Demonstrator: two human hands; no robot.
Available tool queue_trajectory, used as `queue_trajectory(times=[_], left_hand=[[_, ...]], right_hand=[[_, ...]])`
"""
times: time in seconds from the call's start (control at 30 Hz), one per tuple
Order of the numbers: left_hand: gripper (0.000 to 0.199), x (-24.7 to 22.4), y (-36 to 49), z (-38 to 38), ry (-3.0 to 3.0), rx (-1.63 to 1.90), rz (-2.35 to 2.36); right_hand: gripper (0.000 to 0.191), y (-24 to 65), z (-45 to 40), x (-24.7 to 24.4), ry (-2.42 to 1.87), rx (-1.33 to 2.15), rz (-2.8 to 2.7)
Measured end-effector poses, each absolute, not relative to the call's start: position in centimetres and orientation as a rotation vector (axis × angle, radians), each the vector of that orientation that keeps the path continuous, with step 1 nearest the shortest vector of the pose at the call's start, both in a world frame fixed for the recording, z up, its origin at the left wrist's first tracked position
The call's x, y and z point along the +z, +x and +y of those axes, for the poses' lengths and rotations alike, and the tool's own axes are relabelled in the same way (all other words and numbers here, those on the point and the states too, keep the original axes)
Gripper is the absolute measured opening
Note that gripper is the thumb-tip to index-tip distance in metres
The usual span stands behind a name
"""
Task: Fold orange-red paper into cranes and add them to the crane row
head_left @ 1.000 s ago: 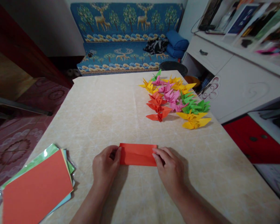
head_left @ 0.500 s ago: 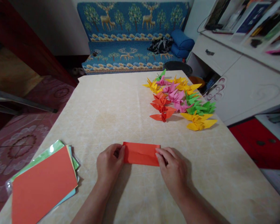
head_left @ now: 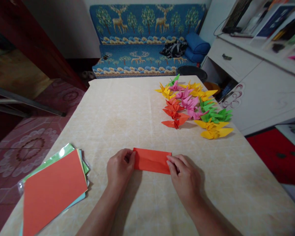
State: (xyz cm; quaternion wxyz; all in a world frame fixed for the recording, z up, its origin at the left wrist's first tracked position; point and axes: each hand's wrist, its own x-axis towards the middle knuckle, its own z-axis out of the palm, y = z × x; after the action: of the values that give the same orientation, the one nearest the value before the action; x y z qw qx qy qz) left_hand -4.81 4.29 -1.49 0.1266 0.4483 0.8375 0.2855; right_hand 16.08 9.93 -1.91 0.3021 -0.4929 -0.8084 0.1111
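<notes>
A red-orange sheet of origami paper (head_left: 152, 160), folded into a long rectangle, is held between my two hands just above or on the table. My left hand (head_left: 120, 166) pinches its left end between thumb and fingers. At the right end, my right hand (head_left: 184, 175) grips the edge the same way. A faint crease shows along the middle of the paper. Beyond it, to the right, lie red paper cranes (head_left: 176, 122).
At the left lies a stack of coloured paper (head_left: 55, 193), orange on top, over a clear wrapper. Yellow cranes (head_left: 214, 129), green cranes (head_left: 215, 114) and pink cranes (head_left: 189, 102) crowd the table's far right. A patterned sofa (head_left: 140, 57) stands behind; a white cabinet (head_left: 265, 88) is at right.
The whole view has shifted slightly, so everything sits a little farther right. Both hands keep their hold on the folded paper, which is tilted a touch more.
</notes>
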Motion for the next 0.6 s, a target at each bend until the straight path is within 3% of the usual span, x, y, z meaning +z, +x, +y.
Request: queue_trajectory(times=[0.6], left_hand=[[0.026,0.0,-4.0,4.3,1.738,0.639,2.461]], right_hand=[[0.015,16.0,9.8,-2.4,-1.334,0.263,-2.23]])
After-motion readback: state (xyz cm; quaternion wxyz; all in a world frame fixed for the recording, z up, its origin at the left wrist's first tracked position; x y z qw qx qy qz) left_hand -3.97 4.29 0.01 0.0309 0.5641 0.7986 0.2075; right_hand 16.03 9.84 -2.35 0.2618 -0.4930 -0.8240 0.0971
